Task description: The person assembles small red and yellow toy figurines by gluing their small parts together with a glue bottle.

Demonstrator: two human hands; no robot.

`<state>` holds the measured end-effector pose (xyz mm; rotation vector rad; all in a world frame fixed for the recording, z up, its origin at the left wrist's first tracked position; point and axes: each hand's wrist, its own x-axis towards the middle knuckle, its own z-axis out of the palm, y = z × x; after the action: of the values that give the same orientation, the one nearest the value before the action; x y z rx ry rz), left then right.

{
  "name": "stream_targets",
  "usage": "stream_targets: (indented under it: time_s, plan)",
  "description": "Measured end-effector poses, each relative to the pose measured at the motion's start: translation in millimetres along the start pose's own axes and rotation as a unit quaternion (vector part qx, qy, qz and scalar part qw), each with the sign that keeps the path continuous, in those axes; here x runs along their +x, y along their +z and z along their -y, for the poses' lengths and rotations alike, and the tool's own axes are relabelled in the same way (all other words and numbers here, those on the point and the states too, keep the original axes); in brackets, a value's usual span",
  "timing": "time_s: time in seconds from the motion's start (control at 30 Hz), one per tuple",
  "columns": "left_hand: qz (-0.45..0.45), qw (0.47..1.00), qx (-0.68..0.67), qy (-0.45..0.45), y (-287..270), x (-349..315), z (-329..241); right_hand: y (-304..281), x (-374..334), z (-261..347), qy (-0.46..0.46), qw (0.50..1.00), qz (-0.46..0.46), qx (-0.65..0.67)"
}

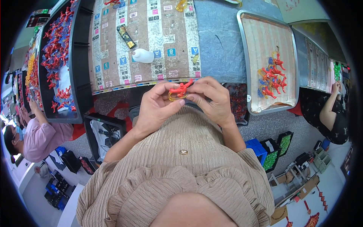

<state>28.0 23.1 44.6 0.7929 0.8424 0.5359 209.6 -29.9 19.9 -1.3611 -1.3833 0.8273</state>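
My left hand (157,105) and my right hand (212,97) meet in front of my body, just off the table's near edge. Between their fingertips is a small red plastic figurine (180,90) with a yellow translucent part (174,98) curving under it. The left thumb and fingers pinch it from the left; the right thumb and forefinger close on its right side. Fingers hide some of the figurine. Beyond my hands, a white squeeze bottle (143,56) lies on its side on the table, near a narrow black and gold object (126,37).
On the right, a metal tray (246,75) carries several red, blue and yellow figurines (271,75). A black crate (84,56) at left holds many red and blue ones. Printed paper (113,66) and blue sheeting (221,53) cover the table. Other people sit at both sides.
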Motion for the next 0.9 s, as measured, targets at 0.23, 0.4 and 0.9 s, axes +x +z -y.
stream_targets:
  time_s: [0.23, 0.4, 0.9]
  plan:
    - [-0.023, 0.992, 0.091, 0.085, 0, 2, -1, 3, 1, 4, -0.005, 1.0, 0.0, 0.008]
    - [-0.023, 0.99, 0.103, 0.096, -3, 3, 2, 8, 1, 10, -0.019, 0.999, -0.028, -0.002]
    - [-0.03, 0.997, 0.036, 0.055, -3, 7, 6, 11, -1, 6, -0.026, 0.998, -0.06, -0.003]
